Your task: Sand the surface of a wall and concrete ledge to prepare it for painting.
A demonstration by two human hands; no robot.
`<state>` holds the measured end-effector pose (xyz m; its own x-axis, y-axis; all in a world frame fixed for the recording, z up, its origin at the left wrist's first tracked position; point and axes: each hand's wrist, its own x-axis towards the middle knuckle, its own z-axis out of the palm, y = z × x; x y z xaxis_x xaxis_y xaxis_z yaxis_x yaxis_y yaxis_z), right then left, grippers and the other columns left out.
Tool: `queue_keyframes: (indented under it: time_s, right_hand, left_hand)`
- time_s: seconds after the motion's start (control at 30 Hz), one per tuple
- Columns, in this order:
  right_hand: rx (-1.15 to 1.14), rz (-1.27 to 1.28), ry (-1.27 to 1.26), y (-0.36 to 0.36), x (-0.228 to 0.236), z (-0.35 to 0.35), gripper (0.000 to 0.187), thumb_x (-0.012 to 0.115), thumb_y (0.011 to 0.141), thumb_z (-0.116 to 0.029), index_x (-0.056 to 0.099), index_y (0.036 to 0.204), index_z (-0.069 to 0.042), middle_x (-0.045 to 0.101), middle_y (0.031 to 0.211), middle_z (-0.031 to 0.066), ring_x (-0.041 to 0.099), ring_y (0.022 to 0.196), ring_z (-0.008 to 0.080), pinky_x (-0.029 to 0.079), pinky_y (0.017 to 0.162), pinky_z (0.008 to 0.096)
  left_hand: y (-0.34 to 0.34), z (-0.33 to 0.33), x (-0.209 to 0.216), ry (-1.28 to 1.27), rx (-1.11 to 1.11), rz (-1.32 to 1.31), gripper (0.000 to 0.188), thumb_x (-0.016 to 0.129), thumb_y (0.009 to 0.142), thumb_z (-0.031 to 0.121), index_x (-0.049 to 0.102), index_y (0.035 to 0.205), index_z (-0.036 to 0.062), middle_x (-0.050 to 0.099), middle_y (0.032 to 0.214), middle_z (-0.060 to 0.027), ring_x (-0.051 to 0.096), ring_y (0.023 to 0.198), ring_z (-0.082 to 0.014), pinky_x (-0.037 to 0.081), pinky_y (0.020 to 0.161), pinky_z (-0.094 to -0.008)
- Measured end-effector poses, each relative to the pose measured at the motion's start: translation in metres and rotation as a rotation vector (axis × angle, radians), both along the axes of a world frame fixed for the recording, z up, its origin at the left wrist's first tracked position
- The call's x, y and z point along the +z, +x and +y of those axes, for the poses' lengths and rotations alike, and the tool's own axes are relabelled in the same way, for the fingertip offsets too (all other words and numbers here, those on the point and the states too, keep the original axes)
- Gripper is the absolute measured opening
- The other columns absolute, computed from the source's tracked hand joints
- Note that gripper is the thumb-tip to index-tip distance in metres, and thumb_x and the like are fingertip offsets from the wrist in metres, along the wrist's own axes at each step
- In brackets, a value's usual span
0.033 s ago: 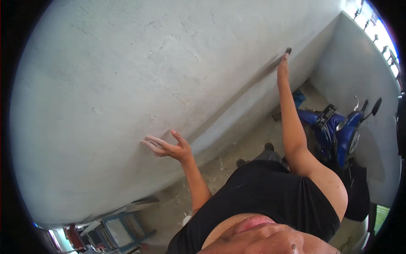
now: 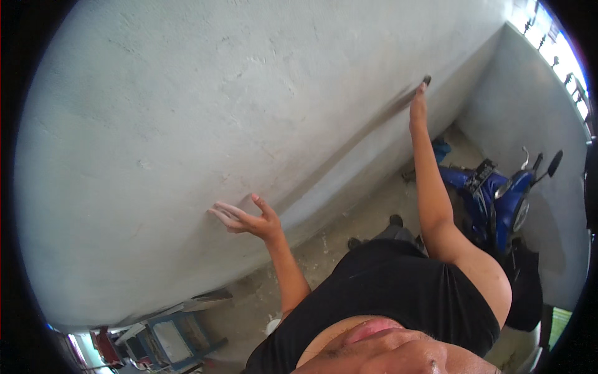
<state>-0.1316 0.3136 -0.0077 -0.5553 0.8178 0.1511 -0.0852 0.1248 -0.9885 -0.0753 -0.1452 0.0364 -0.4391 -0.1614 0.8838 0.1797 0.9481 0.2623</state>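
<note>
A pale grey plastered wall (image 2: 156, 124) with rough patches and small gouges fills most of the view. My left hand (image 2: 249, 219) is open at the wall, its thumb apart and its dusty white fingers stretched out towards the surface; whether they touch it I cannot tell. My right arm reaches far out to the right. At its end my right hand (image 2: 418, 109) is closed on a small dark piece (image 2: 427, 80) held at the wall, seen edge-on, its kind too small to make out. A long shadow runs along the wall from there.
A blue motor scooter (image 2: 492, 196) stands in the right corner by a second grey wall (image 2: 536, 81) topped with railings. A blue wooden frame (image 2: 171, 343) and boards lie at the lower left. My shoes (image 2: 396, 220) are on the stained concrete floor (image 2: 246, 311).
The view has shifted very slightly. My right hand with the dark piece appears a little lower; my left hand has hardly moved.
</note>
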Motion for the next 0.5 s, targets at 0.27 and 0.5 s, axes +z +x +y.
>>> queue_keyframes:
  time_s: [0.27,0.5]
  right_hand:
    - [-0.001,0.045,0.069,-0.004,-0.013,0.053,0.077,0.027,0.110,-0.051,0.014,0.161,0.005,0.014,0.169,0.0209,0.014,0.157,0.0302,0.013,0.126,0.0359]
    - [0.026,0.103,0.130,-0.007,-0.011,0.064,0.078,0.026,0.111,-0.052,0.013,0.161,0.006,0.012,0.170,0.0197,0.012,0.158,0.0286,0.010,0.127,0.0355]
  left_hand:
    - [0.007,0.023,0.011,0.057,0.092,-0.062,0.082,0.056,0.102,0.046,0.022,0.162,0.0004,0.017,0.165,-0.0302,0.024,0.150,-0.0445,0.025,0.114,-0.0568]
    - [0.012,0.049,0.014,0.139,0.060,-0.039,0.085,0.060,0.102,0.041,0.015,0.164,0.0040,0.010,0.166,-0.0300,0.017,0.153,-0.0447,0.017,0.121,-0.0599]
